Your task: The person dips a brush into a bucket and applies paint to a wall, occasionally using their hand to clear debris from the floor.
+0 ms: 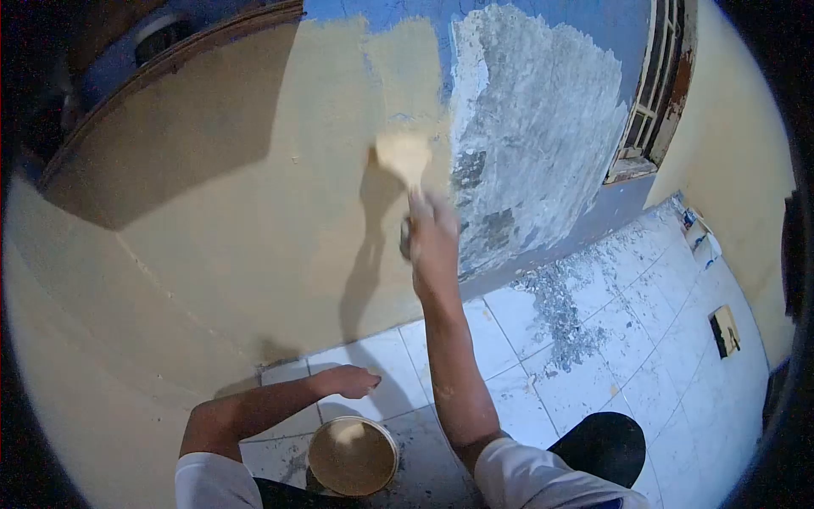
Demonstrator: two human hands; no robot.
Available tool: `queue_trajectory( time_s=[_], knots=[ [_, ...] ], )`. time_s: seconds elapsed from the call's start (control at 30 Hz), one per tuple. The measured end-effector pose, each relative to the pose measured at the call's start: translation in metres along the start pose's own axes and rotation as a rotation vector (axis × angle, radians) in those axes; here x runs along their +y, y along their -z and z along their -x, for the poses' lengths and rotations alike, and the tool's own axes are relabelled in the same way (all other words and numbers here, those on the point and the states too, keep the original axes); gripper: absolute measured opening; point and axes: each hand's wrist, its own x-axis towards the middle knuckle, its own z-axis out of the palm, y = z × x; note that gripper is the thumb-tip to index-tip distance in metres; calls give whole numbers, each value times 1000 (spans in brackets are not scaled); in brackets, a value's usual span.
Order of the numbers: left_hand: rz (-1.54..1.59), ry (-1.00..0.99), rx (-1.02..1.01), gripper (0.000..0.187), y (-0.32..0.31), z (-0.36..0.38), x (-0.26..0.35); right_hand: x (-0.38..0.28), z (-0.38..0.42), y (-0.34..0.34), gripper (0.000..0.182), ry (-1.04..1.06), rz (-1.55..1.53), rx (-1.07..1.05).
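A wide paintbrush (404,158) covered in beige paint is held by its handle in my right hand (434,227), slightly blurred by motion. Its bristles are against or just in front of the wall (229,263), on the beige-painted part. To the right of the brush lies a bare, scraped grey patch (543,127), with blue paint (381,8) along the top. My left hand (349,382) hangs loosely closed above the floor, and nothing shows in it. Just below it, between my legs, stands a round bucket (353,458) of beige paint.
Flakes of scraped paint (564,322) litter the white tiled floor (500,407). At the right lies a flat block-like tool (725,332). A white container (702,242) stands in the far corner, below a window (649,110). A wooden ledge (182,47) runs along the upper left.
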Motion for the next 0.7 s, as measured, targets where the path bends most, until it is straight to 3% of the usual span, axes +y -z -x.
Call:
queue_trajectory(
  time_s=[0.07,0.17,0.27,0.33,0.43,0.53,0.57,0.63,0.67,0.7],
  knots=[
    [-14,7,0,27,-6,-3,-11,-41,-43,-19,37,154,-99,45],
    [4,3,12,27,-24,-2,-20,-106,-95,-26,21,295,-593,-39],
    [22,-20,69,28,-22,0,-15,-128,-86,-2,22,235,-569,-132],
    [-9,-26,56,27,-21,2,-11,-92,-70,-1,23,174,-385,-8],
    [4,-42,64,28,-40,-12,-26,13,-30,-3,32,-35,-200,-44],
    [-35,-54,89,29,-51,-21,-35,66,37,3,35,-403,-303,-66],
    [-41,-60,74,30,-47,-20,-31,114,63,7,31,-272,-229,-51],
    [-66,-67,32,31,-31,-12,-19,129,96,20,23,-419,-258,-68],
    [-94,-70,36,32,-31,-12,-21,100,103,28,20,-691,-365,-106],
    [-124,-70,41,33,-35,-13,-23,93,102,26,19,-674,-400,-82]
  ],
)
